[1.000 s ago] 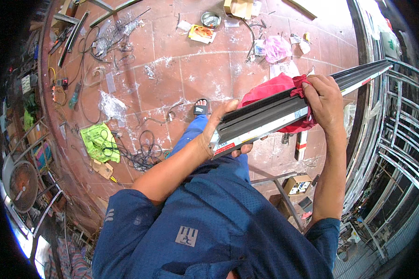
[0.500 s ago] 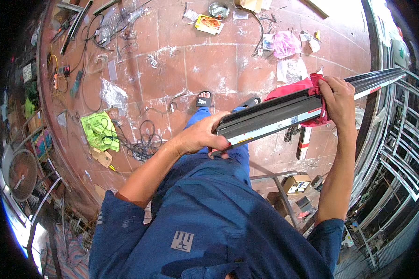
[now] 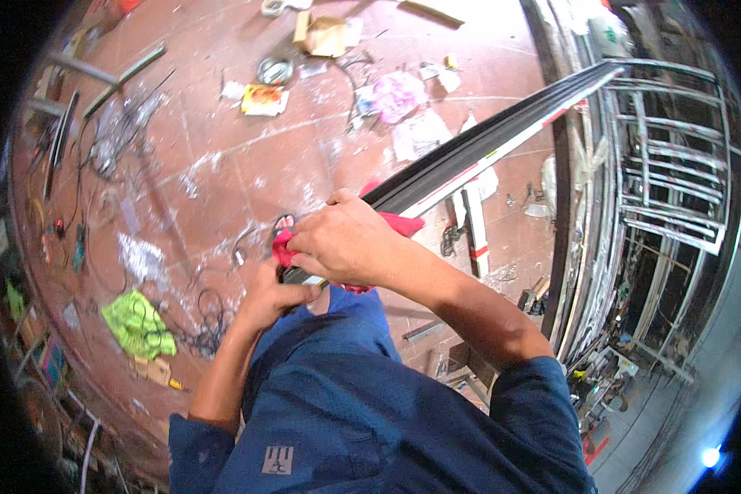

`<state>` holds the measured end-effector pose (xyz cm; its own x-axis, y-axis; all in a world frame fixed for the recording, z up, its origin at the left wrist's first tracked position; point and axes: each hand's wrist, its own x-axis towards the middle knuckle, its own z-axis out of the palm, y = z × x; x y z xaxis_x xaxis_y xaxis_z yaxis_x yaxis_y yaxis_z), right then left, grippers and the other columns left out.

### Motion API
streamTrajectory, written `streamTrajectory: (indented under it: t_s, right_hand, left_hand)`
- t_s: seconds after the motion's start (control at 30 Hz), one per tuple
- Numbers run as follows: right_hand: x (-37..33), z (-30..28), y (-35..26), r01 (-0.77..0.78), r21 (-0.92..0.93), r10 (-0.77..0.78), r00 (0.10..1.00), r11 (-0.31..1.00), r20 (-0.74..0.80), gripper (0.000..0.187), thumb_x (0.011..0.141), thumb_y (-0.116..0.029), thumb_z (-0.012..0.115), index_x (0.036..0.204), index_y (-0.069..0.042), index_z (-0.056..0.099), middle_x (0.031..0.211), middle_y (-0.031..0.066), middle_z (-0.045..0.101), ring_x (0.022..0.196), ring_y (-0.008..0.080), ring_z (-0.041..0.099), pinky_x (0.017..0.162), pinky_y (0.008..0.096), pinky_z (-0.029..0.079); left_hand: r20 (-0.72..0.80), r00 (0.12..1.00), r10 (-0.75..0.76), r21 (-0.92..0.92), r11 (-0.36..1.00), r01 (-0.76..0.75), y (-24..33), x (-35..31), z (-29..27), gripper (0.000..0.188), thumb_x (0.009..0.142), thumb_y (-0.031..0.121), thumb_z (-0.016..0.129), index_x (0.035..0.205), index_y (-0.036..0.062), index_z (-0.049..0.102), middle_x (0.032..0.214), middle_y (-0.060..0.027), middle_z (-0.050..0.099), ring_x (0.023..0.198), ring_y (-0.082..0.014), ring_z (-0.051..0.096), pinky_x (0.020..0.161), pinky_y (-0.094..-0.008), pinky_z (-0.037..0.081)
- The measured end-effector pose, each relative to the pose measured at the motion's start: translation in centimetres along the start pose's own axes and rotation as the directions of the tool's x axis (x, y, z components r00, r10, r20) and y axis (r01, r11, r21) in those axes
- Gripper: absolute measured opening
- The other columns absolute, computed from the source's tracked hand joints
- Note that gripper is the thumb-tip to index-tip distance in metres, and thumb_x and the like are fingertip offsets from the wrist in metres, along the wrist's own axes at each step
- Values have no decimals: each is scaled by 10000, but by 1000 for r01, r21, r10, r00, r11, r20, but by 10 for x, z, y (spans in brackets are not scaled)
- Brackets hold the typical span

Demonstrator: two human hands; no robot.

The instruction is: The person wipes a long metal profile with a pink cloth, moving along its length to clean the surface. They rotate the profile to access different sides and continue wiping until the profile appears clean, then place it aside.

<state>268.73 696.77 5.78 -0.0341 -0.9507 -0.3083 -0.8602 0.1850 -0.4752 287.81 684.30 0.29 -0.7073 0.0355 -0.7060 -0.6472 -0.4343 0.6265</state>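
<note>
Fingers of both hands clamped round red rag (image 3: 391, 224) and long dark metal bar (image 3: 486, 148).

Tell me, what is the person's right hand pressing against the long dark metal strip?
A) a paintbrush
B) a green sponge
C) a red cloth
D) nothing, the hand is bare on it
C: the right hand covers a red cloth wrapped about the long dark strip.

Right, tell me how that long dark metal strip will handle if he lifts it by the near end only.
The long dark metal strip looks stiff: it runs straight with no visible sag. Held only at the near end by the left hand and right hand, it would probably feel tip-heavy and swing. The red cloth may aid grip.
</note>
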Motion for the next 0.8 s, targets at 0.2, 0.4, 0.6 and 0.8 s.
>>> streamTrajectory:
  t_s: [0.2,0.4,0.6,0.8]
  right_hand:
    - [-30,-41,60,-141,56,141,990,988,2,188,919,-344,699,968,-196,804,888,76,764,913,300,740,860,485,525]
    - [17,-1,-15,18,-4,-18,993,1000,-120,225,878,-374,747,930,-155,729,917,49,739,937,284,738,856,463,501]
    - [11,-31,0,-2,-29,-2,989,1000,-147,284,902,-459,756,1023,-206,714,934,15,738,929,278,720,876,487,490]
    - [-54,-48,97,-105,-113,53,918,988,-393,265,919,-485,728,1032,-245,731,917,9,745,965,263,719,896,502,478]
  left_hand:
    - [-10,980,201,66,978,-200,12,-4,16,687,701,194,905,1308,-22,667,1136,-96,744,1031,-177,685,934,-342,535]
    - [28,987,156,238,958,-158,31,-7,9,599,690,175,901,1226,-1,699,1052,-69,766,897,-161,699,841,-335,546]
    - [-30,951,309,252,923,-292,41,-6,11,594,688,174,909,1213,17,678,1080,-62,747,961,-159,698,884,-336,550]
    - [-32,938,344,422,856,-300,57,-14,-8,724,654,279,945,1249,-5,645,1063,-118,767,998,-207,720,912,-355,558]
